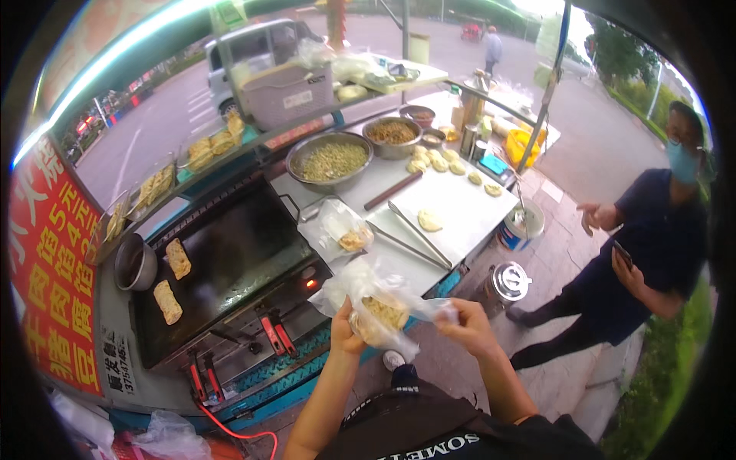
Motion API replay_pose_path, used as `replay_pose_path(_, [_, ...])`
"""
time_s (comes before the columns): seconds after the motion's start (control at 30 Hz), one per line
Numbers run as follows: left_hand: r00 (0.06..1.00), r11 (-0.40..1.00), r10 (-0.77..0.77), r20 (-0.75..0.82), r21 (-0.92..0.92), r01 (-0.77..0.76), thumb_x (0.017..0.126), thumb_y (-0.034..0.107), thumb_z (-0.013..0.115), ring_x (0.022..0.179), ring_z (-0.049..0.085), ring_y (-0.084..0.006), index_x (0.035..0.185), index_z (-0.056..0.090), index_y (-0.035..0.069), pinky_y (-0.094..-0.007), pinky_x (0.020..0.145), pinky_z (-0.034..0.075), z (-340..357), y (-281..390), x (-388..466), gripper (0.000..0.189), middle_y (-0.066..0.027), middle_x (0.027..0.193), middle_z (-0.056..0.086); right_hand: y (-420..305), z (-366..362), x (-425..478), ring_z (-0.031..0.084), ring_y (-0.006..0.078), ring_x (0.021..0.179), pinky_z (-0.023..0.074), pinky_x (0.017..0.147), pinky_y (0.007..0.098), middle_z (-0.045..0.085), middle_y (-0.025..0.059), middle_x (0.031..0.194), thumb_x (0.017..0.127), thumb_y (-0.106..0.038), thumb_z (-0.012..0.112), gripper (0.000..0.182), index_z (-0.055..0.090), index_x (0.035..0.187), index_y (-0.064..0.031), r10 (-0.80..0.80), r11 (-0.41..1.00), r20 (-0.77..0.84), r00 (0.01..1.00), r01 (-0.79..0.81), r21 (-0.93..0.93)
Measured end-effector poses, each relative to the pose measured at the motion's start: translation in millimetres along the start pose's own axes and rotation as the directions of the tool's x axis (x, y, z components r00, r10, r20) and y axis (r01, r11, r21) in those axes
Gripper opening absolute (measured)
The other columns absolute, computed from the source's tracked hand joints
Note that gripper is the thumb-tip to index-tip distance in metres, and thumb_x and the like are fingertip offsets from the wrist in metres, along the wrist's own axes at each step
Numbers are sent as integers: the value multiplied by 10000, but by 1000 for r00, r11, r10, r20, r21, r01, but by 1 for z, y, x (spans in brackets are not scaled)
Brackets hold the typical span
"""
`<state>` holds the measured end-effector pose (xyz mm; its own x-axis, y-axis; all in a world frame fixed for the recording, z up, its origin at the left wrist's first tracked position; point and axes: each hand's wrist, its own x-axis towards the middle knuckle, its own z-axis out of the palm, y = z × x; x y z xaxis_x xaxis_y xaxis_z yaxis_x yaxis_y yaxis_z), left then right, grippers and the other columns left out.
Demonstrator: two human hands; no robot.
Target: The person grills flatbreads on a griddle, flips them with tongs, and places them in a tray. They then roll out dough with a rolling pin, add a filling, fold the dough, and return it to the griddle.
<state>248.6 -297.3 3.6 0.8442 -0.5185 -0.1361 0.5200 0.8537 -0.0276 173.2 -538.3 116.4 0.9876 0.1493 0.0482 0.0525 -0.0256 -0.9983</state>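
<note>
My left hand [347, 329] holds a flatbread [384, 313] from beneath, inside a thin clear plastic bag [359, 282]. My right hand [472, 326] grips a gathered edge of that bag, off to the right of the bread. Beyond my hands, a second plastic bag [328, 221] with a piece of filled bread [352, 240] in it lies on the steel worktop [489, 201]. Metal tongs [417, 244] rest with their arms apart beside it. A flattened piece of dough [429, 220] lies near the tongs, and a dark rolling pin [393, 190] is farther back.
Two browned flatbreads [168, 302] lie on the black griddle [230, 253] at left. Bowls of green filling [335, 161] and brown filling [394, 133] stand behind, near several dough pieces [440, 164]. A person [650, 230] in a mask stands at right, holding a phone. A lidded metal pot [509, 282] stands on the ground.
</note>
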Motion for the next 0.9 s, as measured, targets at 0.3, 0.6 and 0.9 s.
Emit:
replay_pose_path(0.3, [988, 987, 9, -152, -158, -33, 982, 349, 396, 1235, 473, -367, 1335, 436, 6, -528, 1055, 353, -19, -10, 11, 493, -191, 1348, 489, 8, 65, 28, 559, 227, 794, 440, 696, 335, 588, 90, 772, 750, -212, 764, 307, 612, 912, 0, -366, 710, 53, 929, 315, -629])
replay_pose_path(0.6, [753, 392, 290, -591, 791, 470, 858, 321, 640, 1059, 583, -287, 1302, 439, 62, -402, 992, 398, -40, 20, -98, 552, -124, 1181, 589, -15, 95, 87, 557, 140, 600, 455, 576, 312, 618, 103, 711, 892, -174, 621, 187, 589, 916, 9, 138, 976, 475, 869, -38, -215])
replay_pose_path(0.9, [983, -546, 177, 40, 835, 65, 766, 125, 692, 791, 644, -209, 1010, 627, 7, -323, 760, 491, 84, 31, -80, 279, -136, 834, 652, 17, 92, 133, 640, 244, 661, 497, 641, 344, 663, 110, 758, 837, -208, 660, 209, 629, 915, -16, 66, 962, 826, 560, 183, -201])
